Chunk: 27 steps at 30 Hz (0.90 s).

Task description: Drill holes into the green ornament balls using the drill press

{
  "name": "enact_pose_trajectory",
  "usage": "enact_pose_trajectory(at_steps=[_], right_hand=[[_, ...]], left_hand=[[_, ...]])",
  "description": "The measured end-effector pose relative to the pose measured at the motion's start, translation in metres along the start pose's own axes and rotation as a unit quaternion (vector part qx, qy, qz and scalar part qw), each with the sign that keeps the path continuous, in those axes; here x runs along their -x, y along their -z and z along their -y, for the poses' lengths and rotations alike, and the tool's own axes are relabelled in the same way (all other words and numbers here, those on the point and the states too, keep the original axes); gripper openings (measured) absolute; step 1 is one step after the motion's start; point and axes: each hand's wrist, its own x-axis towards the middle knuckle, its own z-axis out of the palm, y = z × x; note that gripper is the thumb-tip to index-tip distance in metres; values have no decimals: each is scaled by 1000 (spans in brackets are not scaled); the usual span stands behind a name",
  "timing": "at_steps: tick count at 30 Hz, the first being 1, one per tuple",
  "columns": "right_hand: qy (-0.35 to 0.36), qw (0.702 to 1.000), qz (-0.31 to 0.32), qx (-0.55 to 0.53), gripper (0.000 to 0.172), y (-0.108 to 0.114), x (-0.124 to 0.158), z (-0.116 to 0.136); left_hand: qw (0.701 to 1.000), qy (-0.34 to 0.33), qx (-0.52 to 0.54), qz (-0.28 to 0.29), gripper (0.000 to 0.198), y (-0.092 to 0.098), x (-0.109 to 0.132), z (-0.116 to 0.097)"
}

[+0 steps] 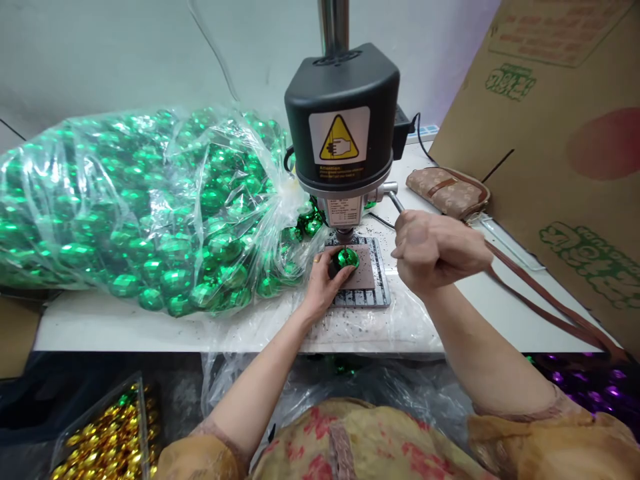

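Observation:
My left hand [323,280] is closed around a shiny green ball [348,257], thumb and fingers on either side of it. The ball sits on a brownish pad [367,270] on the slotted metal base [383,300], directly under the chuck of a black bench drill press [343,120]. Whether the drill bit touches the ball I cannot tell. To the right, my right hand [433,250] is wrapped around the drill press's metal feed lever [395,198], its lower end hidden in the fist. Dark shavings lie scattered over the base.
A big clear plastic bag [150,207] of green balls fills the table's left side. At right are a brown patterned purse [445,190] with a long strap and a large cardboard box [565,147]. Below the table edge lie gold balls [110,433] and purple balls [595,390].

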Motion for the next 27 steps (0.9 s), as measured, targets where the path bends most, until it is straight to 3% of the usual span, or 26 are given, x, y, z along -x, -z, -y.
enact_pose_trajectory(at_steps=[4, 9, 11, 13, 16, 18, 20, 22, 25, 27], right_hand=[[-144, 987, -47, 43, 51, -16, -36, 13], [-167, 984, -35, 46, 50, -23, -59, 11], [-168, 984, -32, 46, 49, -22, -58, 10], [-171, 984, -31, 44, 49, -22, -56, 10], [-161, 986, -30, 37, 49, -21, -55, 12], [-165, 985, -26, 50, 49, -21, -55, 13], [-176, 983, -27, 52, 48, -21, -55, 13], [-167, 985, -37, 17, 47, -21, -55, 13], [-172, 984, -45, -12, 46, -21, -55, 14], [-193, 980, -44, -4, 47, -22, -54, 15]], left_hand=[[1000, 20, 8, -6, 45, -1, 0, -1], [999, 29, 9, -26, 39, 16, 20, -22], [1000, 3, 1, 28, 37, 29, 38, -34], [988, -57, 1, 145, 39, 42, 60, -44], [935, -189, -60, 293, 44, 54, 92, -49], [900, -260, -114, 330, 48, 57, 104, -46], [899, -287, -134, 303, 49, 60, 101, -40], [927, -271, -138, 221, 38, 62, 80, -32], [965, -186, -176, 59, 21, 63, 20, -18], [974, -90, -208, 5, 22, 58, -27, -5]])
